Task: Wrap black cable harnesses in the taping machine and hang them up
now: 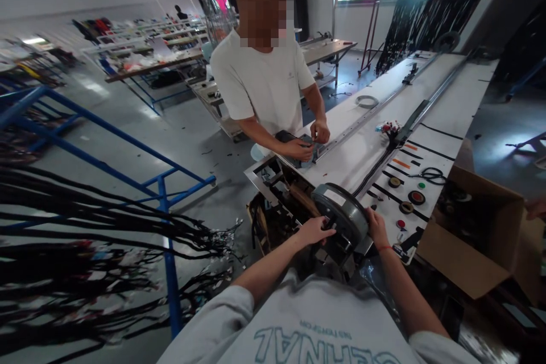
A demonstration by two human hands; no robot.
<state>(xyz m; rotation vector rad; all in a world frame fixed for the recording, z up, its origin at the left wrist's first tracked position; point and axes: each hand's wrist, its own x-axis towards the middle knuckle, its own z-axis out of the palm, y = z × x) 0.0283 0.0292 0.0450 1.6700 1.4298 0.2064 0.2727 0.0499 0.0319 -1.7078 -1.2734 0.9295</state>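
Head view, left hand: the left hand (314, 230) is resting on the near left side of the grey round motor (341, 213), its fingers (327, 224) curled narrowly over the edge and touching the housing.
Head view, right hand: the right hand (377, 227) is pressing against the motor's right side, fingers (369, 215) folded close along the rim; a red band is sitting at the wrist.
Motor position: the motor is sitting between the two hands at the near end of the long white tabletop (452, 108), its flat round face tilted up and away from the person, with a pale label on top.
Grip state: both hands are holding the motor from opposite sides, neither spread wide.
Beneath the motor: an open frame of dark parts (281, 187) is showing just left of and below the motor.
Tabletop items: black scissors (431, 174), round tape rolls (416, 197) and a bundle of coloured connectors (387, 128) are lying to the right of and beyond the motor, apart from the fingers.
Rail: a long metal rail (426, 103) is running down the tabletop away from the motor.
Co-worker: another person in a white shirt (260, 85) is standing across the tabletop, both of their hands on a small dark object (298, 142), well apart from the motor.
Right side: an open cardboard box (473, 233) is standing near the right forearm.
Left side: black cable bundles (106, 227) are hanging beside a blue frame (166, 193).
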